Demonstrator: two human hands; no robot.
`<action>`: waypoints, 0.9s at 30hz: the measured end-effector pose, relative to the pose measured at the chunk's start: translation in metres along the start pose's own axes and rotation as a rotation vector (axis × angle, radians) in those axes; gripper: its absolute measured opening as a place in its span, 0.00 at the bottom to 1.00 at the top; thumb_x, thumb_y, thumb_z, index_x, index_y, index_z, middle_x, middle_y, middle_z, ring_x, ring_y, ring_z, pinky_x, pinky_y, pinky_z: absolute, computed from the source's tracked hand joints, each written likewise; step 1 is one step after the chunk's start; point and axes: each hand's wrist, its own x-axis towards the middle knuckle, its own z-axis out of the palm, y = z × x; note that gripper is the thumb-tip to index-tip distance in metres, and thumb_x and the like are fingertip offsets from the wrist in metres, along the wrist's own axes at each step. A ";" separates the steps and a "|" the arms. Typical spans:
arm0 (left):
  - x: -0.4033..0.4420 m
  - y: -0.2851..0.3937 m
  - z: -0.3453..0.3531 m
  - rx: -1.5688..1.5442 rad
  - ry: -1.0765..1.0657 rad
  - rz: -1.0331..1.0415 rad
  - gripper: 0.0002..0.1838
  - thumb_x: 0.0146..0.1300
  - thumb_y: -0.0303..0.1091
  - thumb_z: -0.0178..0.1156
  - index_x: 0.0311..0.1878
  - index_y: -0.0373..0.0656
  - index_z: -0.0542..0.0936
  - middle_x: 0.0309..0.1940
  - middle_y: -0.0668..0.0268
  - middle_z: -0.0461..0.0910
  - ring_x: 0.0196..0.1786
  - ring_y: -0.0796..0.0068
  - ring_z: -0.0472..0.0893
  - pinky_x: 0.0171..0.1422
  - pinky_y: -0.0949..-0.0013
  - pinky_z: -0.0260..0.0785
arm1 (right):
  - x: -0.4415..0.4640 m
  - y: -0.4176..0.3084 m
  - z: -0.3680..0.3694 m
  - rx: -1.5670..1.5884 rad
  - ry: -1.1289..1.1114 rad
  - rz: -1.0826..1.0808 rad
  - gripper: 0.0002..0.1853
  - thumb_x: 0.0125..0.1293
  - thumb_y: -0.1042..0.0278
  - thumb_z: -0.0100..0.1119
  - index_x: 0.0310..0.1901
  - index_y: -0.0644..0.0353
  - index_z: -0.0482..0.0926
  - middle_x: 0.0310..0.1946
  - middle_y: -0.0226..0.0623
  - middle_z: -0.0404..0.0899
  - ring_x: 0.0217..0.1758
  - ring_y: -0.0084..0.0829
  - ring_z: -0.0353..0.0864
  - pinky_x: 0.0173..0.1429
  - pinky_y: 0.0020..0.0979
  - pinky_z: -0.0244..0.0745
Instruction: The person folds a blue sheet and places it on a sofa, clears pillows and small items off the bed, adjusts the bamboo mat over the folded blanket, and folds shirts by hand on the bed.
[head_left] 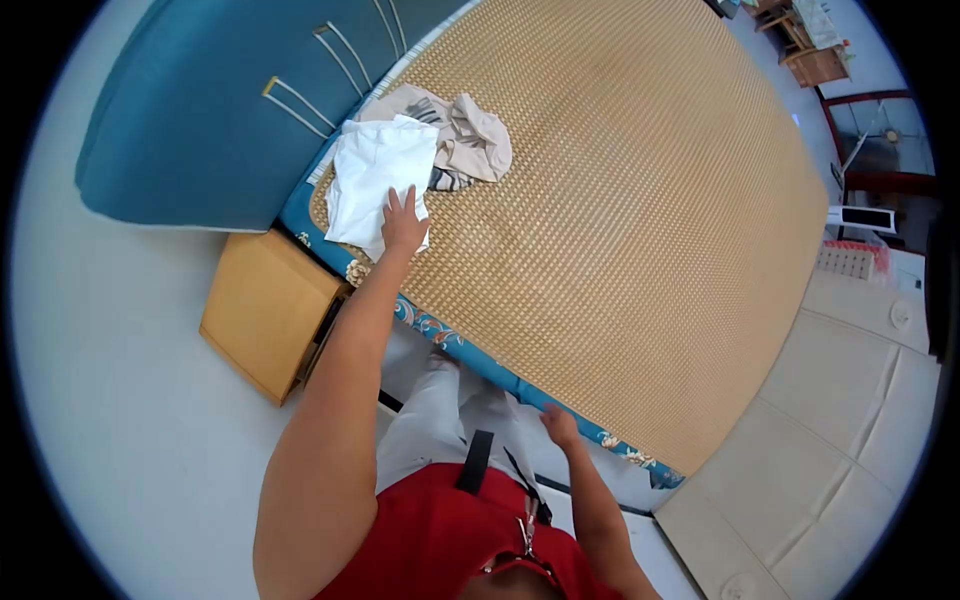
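Fingers of the left hand [404, 222] rest on the white cloth [375, 170], most of which reaches past them toward the corner of the bed [610, 200] by the blue panel [200, 120]; they are spread, pinching nothing visible. The right hand [560, 426] is at the bed's near edge, fingers curled, though I cannot tell if it grips anything. Beyond the white cloth, a beige cloth [484, 140] partly hides something striped [449, 180]
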 end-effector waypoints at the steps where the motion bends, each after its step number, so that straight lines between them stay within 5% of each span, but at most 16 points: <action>1: 0.012 0.007 0.004 -0.008 0.009 -0.030 0.44 0.53 0.44 0.64 0.70 0.61 0.51 0.71 0.54 0.42 0.66 0.44 0.57 0.57 0.52 0.69 | 0.007 -0.028 0.004 0.066 -0.030 0.003 0.19 0.60 0.62 0.57 0.51 0.58 0.76 0.42 0.49 0.80 0.44 0.44 0.80 0.49 0.37 0.74; 5: 0.048 0.031 0.023 0.192 0.064 0.003 0.47 0.49 0.41 0.66 0.70 0.67 0.50 0.71 0.53 0.39 0.65 0.39 0.57 0.58 0.50 0.67 | 0.035 -0.104 0.029 0.310 -0.045 -0.105 0.17 0.60 0.64 0.55 0.51 0.58 0.75 0.40 0.46 0.80 0.42 0.44 0.80 0.47 0.37 0.74; 8: 0.072 0.036 0.037 0.246 0.127 -0.019 0.40 0.49 0.37 0.65 0.66 0.69 0.61 0.72 0.59 0.42 0.63 0.39 0.60 0.57 0.52 0.68 | 0.044 -0.133 0.037 0.350 -0.033 -0.128 0.17 0.60 0.64 0.55 0.51 0.57 0.75 0.39 0.45 0.79 0.42 0.44 0.79 0.46 0.38 0.74; 11: 0.113 0.017 0.051 0.140 0.069 0.048 0.24 0.51 0.30 0.60 0.53 0.61 0.76 0.72 0.65 0.42 0.63 0.43 0.59 0.56 0.52 0.68 | 0.057 -0.134 0.043 0.262 -0.024 -0.154 0.17 0.61 0.63 0.55 0.51 0.58 0.75 0.41 0.44 0.80 0.43 0.43 0.79 0.48 0.37 0.74; 12: 0.109 0.020 0.043 0.172 0.141 0.087 0.16 0.52 0.28 0.58 0.45 0.56 0.81 0.68 0.65 0.56 0.60 0.50 0.65 0.53 0.55 0.68 | 0.060 -0.130 0.044 0.194 -0.055 -0.142 0.18 0.61 0.62 0.55 0.52 0.59 0.75 0.42 0.44 0.80 0.43 0.42 0.80 0.48 0.36 0.74; 15: 0.145 -0.015 0.046 -0.001 0.147 0.385 0.14 0.55 0.29 0.56 0.45 0.53 0.81 0.58 0.63 0.70 0.54 0.64 0.71 0.50 0.62 0.68 | 0.063 -0.119 0.035 0.182 -0.048 -0.127 0.20 0.62 0.61 0.55 0.54 0.61 0.74 0.44 0.45 0.80 0.44 0.39 0.80 0.49 0.34 0.74; 16: 0.141 -0.012 0.033 -0.659 -0.176 -0.002 0.13 0.59 0.31 0.53 0.47 0.51 0.79 0.47 0.66 0.77 0.50 0.73 0.73 0.51 0.68 0.65 | 0.065 -0.118 0.029 0.214 -0.022 -0.130 0.21 0.63 0.60 0.55 0.54 0.61 0.73 0.44 0.45 0.79 0.44 0.38 0.80 0.50 0.33 0.74; 19: 0.111 -0.017 0.005 -1.150 -0.373 0.026 0.17 0.63 0.30 0.46 0.55 0.45 0.72 0.49 0.66 0.75 0.50 0.74 0.73 0.54 0.71 0.65 | 0.078 -0.110 0.013 0.602 0.003 -0.029 0.22 0.63 0.55 0.55 0.56 0.58 0.73 0.42 0.45 0.80 0.45 0.40 0.80 0.52 0.33 0.72; 20: 0.092 -0.017 -0.001 -1.277 -0.393 0.138 0.18 0.64 0.29 0.44 0.58 0.43 0.70 0.51 0.65 0.75 0.51 0.73 0.73 0.56 0.70 0.65 | 0.085 -0.103 0.008 0.876 -0.131 -0.027 0.29 0.64 0.51 0.54 0.64 0.55 0.65 0.56 0.44 0.73 0.56 0.35 0.74 0.57 0.35 0.69; 23: -0.012 0.023 -0.038 -1.393 -0.647 -0.102 0.21 0.71 0.45 0.39 0.58 0.43 0.69 0.49 0.65 0.76 0.51 0.72 0.76 0.58 0.67 0.68 | 0.067 -0.148 -0.057 1.315 -0.119 0.098 0.37 0.64 0.49 0.55 0.69 0.54 0.53 0.63 0.43 0.63 0.61 0.35 0.68 0.61 0.40 0.66; 24: -0.044 0.025 -0.033 -1.373 -0.788 -0.135 0.23 0.72 0.49 0.36 0.57 0.44 0.70 0.48 0.66 0.77 0.49 0.72 0.77 0.56 0.65 0.70 | 0.068 -0.148 -0.060 1.373 -0.158 0.039 0.39 0.64 0.50 0.53 0.71 0.47 0.45 0.69 0.38 0.51 0.67 0.35 0.59 0.60 0.49 0.67; 25: -0.075 0.018 -0.024 -1.285 -0.945 -0.070 0.22 0.71 0.50 0.37 0.55 0.46 0.71 0.48 0.65 0.77 0.49 0.72 0.77 0.56 0.64 0.70 | 0.062 -0.154 -0.067 1.546 -0.287 0.000 0.38 0.64 0.50 0.53 0.70 0.47 0.47 0.68 0.37 0.52 0.67 0.35 0.59 0.59 0.48 0.67; 27: -0.154 0.043 -0.025 -1.317 -1.195 -0.334 0.21 0.71 0.48 0.40 0.55 0.44 0.72 0.50 0.63 0.76 0.51 0.69 0.77 0.57 0.64 0.70 | 0.050 -0.166 -0.082 1.870 -0.567 -0.100 0.35 0.64 0.50 0.53 0.69 0.47 0.51 0.67 0.35 0.54 0.66 0.35 0.60 0.59 0.47 0.69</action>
